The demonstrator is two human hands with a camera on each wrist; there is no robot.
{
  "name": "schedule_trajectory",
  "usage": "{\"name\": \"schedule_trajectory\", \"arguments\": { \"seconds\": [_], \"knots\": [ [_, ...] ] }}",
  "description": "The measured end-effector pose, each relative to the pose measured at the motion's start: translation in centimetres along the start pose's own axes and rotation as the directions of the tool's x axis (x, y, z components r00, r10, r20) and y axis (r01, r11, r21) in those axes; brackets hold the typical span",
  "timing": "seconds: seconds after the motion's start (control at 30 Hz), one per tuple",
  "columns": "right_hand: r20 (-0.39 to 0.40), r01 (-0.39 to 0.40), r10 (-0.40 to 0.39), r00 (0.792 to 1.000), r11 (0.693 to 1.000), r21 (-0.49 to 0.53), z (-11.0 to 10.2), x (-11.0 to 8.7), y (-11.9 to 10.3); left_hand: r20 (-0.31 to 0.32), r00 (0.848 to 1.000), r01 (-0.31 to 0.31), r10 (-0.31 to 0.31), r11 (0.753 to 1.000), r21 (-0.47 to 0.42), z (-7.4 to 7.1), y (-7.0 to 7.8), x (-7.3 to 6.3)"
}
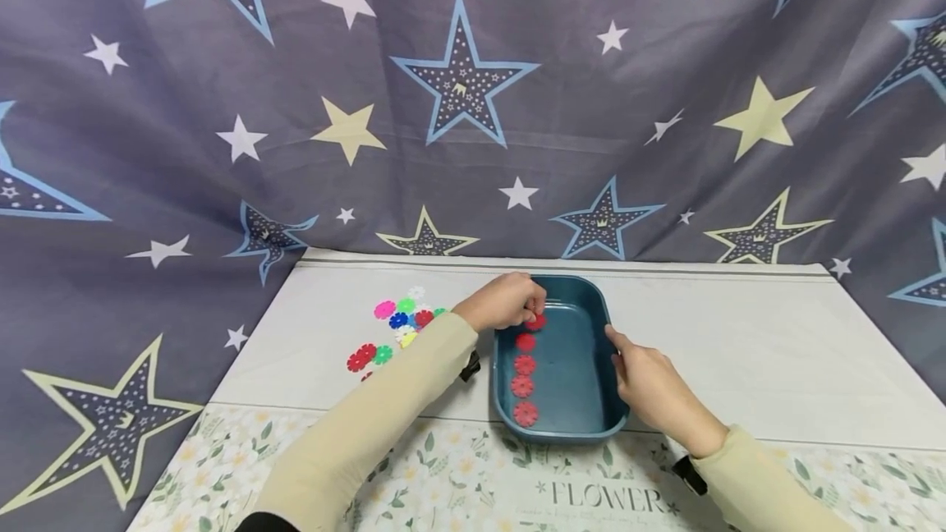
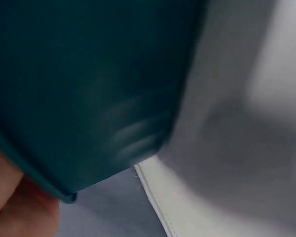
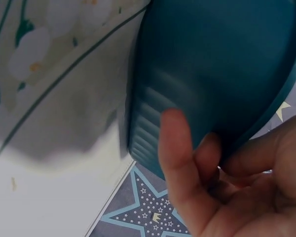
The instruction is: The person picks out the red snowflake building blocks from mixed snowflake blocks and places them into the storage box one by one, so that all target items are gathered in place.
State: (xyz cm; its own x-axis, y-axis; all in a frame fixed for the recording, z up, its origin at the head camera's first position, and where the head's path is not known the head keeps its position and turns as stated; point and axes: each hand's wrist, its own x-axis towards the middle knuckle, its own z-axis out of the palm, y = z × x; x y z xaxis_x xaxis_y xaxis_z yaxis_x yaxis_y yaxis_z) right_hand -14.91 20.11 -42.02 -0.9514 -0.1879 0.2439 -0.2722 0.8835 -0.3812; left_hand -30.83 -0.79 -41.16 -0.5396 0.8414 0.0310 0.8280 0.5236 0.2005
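Note:
A dark teal rectangular tray stands in front of me. Along its left side runs a column of red flower-shaped discs. My left hand reaches over the far left of the tray, its fingers pinching a red flower-shaped disc at the column's far end. In the left wrist view the tray's outer wall hides most of that hand. At the right rim, my right hand grips the tray, thumb on the edge. Its fingers show against the outer wall in the right wrist view.
Left of the tray lies a loose scatter of flower-shaped discs in pink, green, blue, white, yellow and red, partly behind my left sleeve. A flower-print cloth covers the near table edge. A star-patterned curtain hangs behind.

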Motion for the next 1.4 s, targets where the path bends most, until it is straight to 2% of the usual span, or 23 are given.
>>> {"name": "schedule_trajectory", "arguments": {
  "seconds": [0.13, 0.27, 0.33, 0.43, 0.5, 0.53, 0.57, 0.67, 0.8, 0.9, 1.0, 1.07, 1.2, 1.33, 1.4],
  "knots": [
    [-0.019, 0.014, -0.014, 1.000, 1.000, -0.008, 0.0, -0.1, -0.2, 0.049, 0.998, 0.044, -0.049, 0.995, 0.092, 0.4, 0.1, 0.6],
    [-0.025, 0.010, -0.010, 1.000, 1.000, -0.013, 0.0, -0.1, -0.2, 0.027, 0.998, 0.058, -0.064, 0.978, 0.201, 0.7, 0.8, 1.1],
    [-0.017, 0.003, -0.003, 1.000, 1.000, -0.007, 0.0, 0.0, -0.2, 0.015, 0.997, 0.065, -0.072, 0.957, 0.283, 0.9, 1.2, 1.3],
    [-0.013, 0.004, -0.004, 1.000, 1.000, -0.004, 0.2, 0.0, -0.2, 0.011, 0.996, 0.071, -0.083, 0.906, 0.417, 1.3, 1.6, 1.4],
    [-0.017, 0.007, -0.007, 1.000, 1.000, -0.005, 0.3, 0.0, -0.2, 0.014, 0.995, 0.078, -0.095, 0.880, 0.469, 1.4, 1.8, 1.3],
    [-0.019, 0.008, -0.008, 1.000, 1.000, -0.006, 0.3, 0.1, -0.3, 0.014, 0.995, 0.083, -0.101, 0.877, 0.473, 1.5, 1.8, 1.3],
    [-0.021, 0.007, -0.007, 1.000, 1.000, -0.007, 0.4, 0.1, -0.3, 0.010, 0.995, 0.082, -0.098, 0.879, 0.469, 1.5, 1.8, 1.2],
    [-0.021, 0.004, -0.004, 1.000, 1.000, -0.006, 0.4, 0.1, -0.4, -0.002, 0.998, 0.064, -0.068, 0.922, 0.383, 1.3, 1.4, 1.0],
    [-0.021, 0.006, -0.006, 1.000, 1.000, 0.000, 0.3, -0.1, -0.4, -0.078, 0.995, -0.035, 0.059, 0.959, 0.283, 0.3, 0.5, 0.3],
    [-0.028, 0.009, -0.009, 1.000, 1.000, 0.002, 0.2, -0.2, -0.3, -0.177, 0.972, -0.105, 0.156, 0.959, 0.263, -0.9, -0.2, -0.6],
    [-0.034, 0.015, -0.015, 0.999, 1.000, 0.003, 0.3, -0.3, -0.3, -0.258, 0.950, -0.115, 0.174, 0.967, 0.228, -2.3, -0.9, -2.2],
    [-0.039, 0.016, -0.016, 0.999, 1.000, 0.002, 0.3, -0.3, -0.3, -0.292, 0.944, -0.096, 0.152, 0.975, 0.200, -3.1, -1.5, -3.4],
    [-0.044, 0.013, -0.013, 0.999, 1.000, 0.003, 0.3, -0.4, -0.2, -0.280, 0.959, 0.004, 0.034, 0.991, 0.134, -3.9, -3.2, -6.2],
    [-0.033, 0.005, -0.005, 0.999, 1.000, 0.012, 0.3, -0.4, -0.2, -0.180, 0.977, 0.134, -0.117, 0.987, 0.084, -3.6, -5.2, -9.2],
    [-0.027, 0.004, -0.003, 1.000, 1.000, 0.020, 0.3, -0.4, -0.3, -0.105, 0.976, 0.197, -0.190, 0.978, 0.066, -3.2, -6.1, -10.6]
  ]
}}
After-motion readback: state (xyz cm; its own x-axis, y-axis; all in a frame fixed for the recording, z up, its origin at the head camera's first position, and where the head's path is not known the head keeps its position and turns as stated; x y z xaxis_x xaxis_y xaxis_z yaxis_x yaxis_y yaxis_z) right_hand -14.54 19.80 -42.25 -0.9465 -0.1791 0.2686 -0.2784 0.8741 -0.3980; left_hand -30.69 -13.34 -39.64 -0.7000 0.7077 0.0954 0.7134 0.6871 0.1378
